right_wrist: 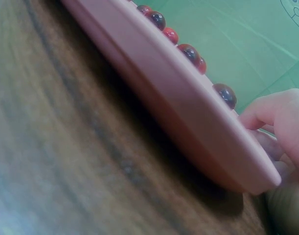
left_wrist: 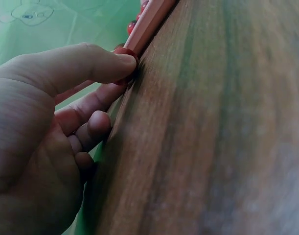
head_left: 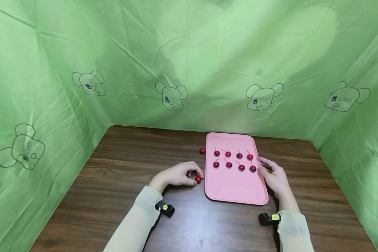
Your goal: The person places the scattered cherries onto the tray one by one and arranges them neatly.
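Note:
My left hand (head_left: 180,174) pinches a red cherry (head_left: 198,179) between thumb and fingertips, low over the table just left of the pink tray (head_left: 233,190). In the left wrist view the thumb (left_wrist: 98,63) covers much of that cherry (left_wrist: 124,73), close to the tray's edge. Across from it, my right hand (head_left: 275,178) holds the tray's right rim, thumb at the edge in the right wrist view. Several stemmed cherries (head_left: 228,165) lie in two rows across the tray's upper half. Another cherry (head_left: 202,150) sits on the table by the tray's upper left side.
A dark wooden table (head_left: 138,150) carries everything. Green cloth (head_left: 214,63) printed with bear heads hangs behind it and on both sides. Both sleeved wrists wear small black cameras, one at the left cuff (head_left: 165,208) and one at the right cuff (head_left: 268,218).

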Available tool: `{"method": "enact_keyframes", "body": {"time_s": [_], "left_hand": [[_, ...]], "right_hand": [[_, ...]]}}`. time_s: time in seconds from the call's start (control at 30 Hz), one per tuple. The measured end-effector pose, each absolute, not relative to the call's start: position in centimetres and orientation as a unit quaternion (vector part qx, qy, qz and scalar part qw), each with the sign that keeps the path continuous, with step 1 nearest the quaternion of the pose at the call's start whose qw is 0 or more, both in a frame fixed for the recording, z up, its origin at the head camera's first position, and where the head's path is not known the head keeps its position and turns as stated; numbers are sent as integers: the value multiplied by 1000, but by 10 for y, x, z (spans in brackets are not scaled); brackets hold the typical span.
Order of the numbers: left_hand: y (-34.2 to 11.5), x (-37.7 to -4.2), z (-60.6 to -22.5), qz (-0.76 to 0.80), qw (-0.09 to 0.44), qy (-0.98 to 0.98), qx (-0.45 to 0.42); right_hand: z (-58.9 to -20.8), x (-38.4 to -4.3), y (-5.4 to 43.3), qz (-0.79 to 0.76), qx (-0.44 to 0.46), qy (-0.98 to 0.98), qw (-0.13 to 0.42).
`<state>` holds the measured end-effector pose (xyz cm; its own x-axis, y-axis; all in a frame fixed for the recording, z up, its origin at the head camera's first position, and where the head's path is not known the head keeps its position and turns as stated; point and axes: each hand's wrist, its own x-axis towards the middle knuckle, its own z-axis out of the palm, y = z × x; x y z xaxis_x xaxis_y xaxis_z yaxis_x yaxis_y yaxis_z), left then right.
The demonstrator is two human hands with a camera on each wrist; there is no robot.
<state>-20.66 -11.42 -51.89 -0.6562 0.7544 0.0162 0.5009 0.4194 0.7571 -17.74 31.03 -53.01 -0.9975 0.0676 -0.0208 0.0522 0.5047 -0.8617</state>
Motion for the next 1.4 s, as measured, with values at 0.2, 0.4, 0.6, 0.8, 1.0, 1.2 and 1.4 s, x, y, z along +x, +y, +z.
{"method": "enact_keyframes", "body": {"time_s": [0.2, 0.4, 0.6, 0.8, 1.0, 1.2, 1.4], "left_hand": [[-114, -208, -518, 380, 163, 831, 370], [-113, -209, -519, 392, 152, 836, 353], [-116, -210, -519, 412, 157, 831, 338], [-116, -210, -515, 428, 144, 832, 322], [-115, -210, -515, 446, 114, 833, 307], [-107, -211, -510, 441, 54, 841, 308], [-90, -209, -501, 423, 11, 855, 299]], "right_hand": [[-530, -177, 310, 495, -37, -868, 4], [-529, -178, 310, 494, -36, -869, 6], [-529, -177, 310, 495, -36, -868, 3], [-528, -177, 310, 492, -39, -869, -3], [-529, -177, 310, 496, -40, -867, -3], [-530, -177, 312, 496, -42, -867, 0], [-530, -178, 311, 491, -42, -870, 0]]}}
